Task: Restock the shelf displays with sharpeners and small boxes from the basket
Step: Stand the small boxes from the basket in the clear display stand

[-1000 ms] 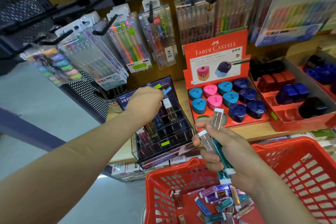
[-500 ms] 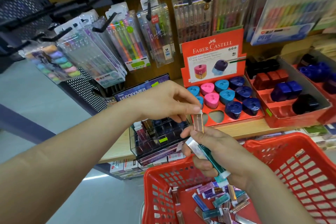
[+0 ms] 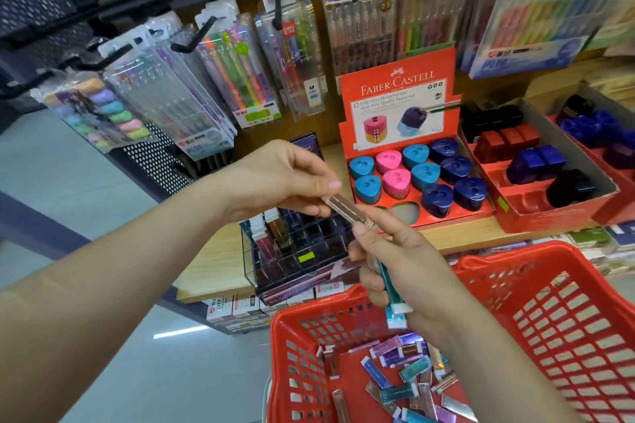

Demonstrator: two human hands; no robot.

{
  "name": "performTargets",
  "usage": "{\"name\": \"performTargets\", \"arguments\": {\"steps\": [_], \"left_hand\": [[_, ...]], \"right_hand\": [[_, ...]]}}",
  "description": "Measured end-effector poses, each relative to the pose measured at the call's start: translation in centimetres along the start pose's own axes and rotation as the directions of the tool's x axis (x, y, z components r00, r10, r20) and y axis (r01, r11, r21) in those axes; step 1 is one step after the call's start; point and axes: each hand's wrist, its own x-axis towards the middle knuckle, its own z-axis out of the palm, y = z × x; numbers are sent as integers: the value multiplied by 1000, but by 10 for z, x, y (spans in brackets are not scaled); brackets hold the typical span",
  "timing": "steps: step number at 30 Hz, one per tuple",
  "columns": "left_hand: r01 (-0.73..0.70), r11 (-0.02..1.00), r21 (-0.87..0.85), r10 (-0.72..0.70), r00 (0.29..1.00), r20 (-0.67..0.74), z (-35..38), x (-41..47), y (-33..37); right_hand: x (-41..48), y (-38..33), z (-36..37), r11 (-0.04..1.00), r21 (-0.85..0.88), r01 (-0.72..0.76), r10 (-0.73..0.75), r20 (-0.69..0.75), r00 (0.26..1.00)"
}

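Observation:
My left hand (image 3: 285, 178) pinches one end of a slim rose-gold small box (image 3: 347, 209) above the clear divided display case (image 3: 299, 247) on the shelf. My right hand (image 3: 395, 261) touches the box's other end with thumb and finger while gripping a bundle of teal boxes (image 3: 395, 299) that stick out below the palm. The red basket (image 3: 549, 302) below holds several loose small boxes (image 3: 402, 374) in purple, blue and teal. The red Faber-Castell tray (image 3: 395, 93) holds blue, pink and navy sharpeners (image 3: 419, 175), with an empty slot at its front.
A second red tray with red, blue and black sharpeners (image 3: 536, 161) stands to the right. Packs of pens (image 3: 240, 72) hang on black hooks above the shelf. Boxed stock (image 3: 233, 312) sits under the wooden shelf edge. Grey floor lies to the left.
My left hand came back from the clear case to my right hand and took hold of a rose-gold box from the bundle, now drawing it out to the left.

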Motion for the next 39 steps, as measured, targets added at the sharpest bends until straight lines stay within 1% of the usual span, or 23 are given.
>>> {"name": "performTargets", "arguments": {"steps": [2,3,4,5,6,8,9,10,11,13,16,20,23,24,27,29,33,35,37,39], "left_hand": [[-41,999,19,43,994,-97,-3,3,1],[-58,998,40,64,983,-173,-7,5,0],[-71,993,91,93,963,-255,-13,8,0],[-74,984,165,125,936,-328,-20,12,-2],[-66,968,241,156,913,-378,-27,15,-4],[-30,931,365,195,884,-426,-35,21,-10],[-8,900,436,215,879,-427,-36,23,-13],[8,854,521,244,877,-414,-34,25,-16],[18,795,606,279,877,-391,-32,26,-19],[25,687,727,338,874,-350,-26,28,-24],[17,550,835,403,870,-283,-19,31,-30],[11,449,893,437,869,-231,-13,33,-34],[10,386,923,438,878,-192,-10,34,-34],[8,388,922,431,882,-189,-10,34,-33],[-9,471,882,401,893,-205,-9,34,-29],[-13,483,876,392,897,-203,-7,34,-29],[5,433,901,376,908,-186,-10,38,-30],[12,420,907,363,914,-180,-12,39,-30],[15,412,911,357,917,-177,-11,40,-32],[11,377,926,363,918,-158,-7,41,-37]], "right_hand": [[2,1,-1,999,31,11,-8,-74,997],[3,0,-2,994,107,-11,24,-117,993],[4,0,-6,974,221,-44,78,-149,986],[5,-1,-10,932,356,-75,141,-164,976],[6,-1,-16,867,489,-92,197,-167,966],[7,-1,-28,717,694,-71,267,-179,947],[8,0,-33,656,754,-39,282,-197,939],[8,0,-36,617,787,-8,286,-215,934],[9,1,-38,598,801,15,281,-227,933],[11,1,-39,599,800,31,258,-230,939],[12,2,-37,624,782,10,239,-203,950],[12,3,-35,652,757,-42,248,-160,955],[10,4,-35,706,699,-110,253,-104,962],[10,5,-35,729,673,-122,250,-97,963],[11,7,-35,787,605,-120,235,-113,965],[12,8,-34,809,574,-123,232,-121,965],[11,6,-32,801,582,-138,217,-68,974],[10,5,-31,826,546,-136,196,-53,979],[8,5,-31,867,481,-129,186,-73,980],[8,5,-30,897,424,-124,181,-98,979]]}}
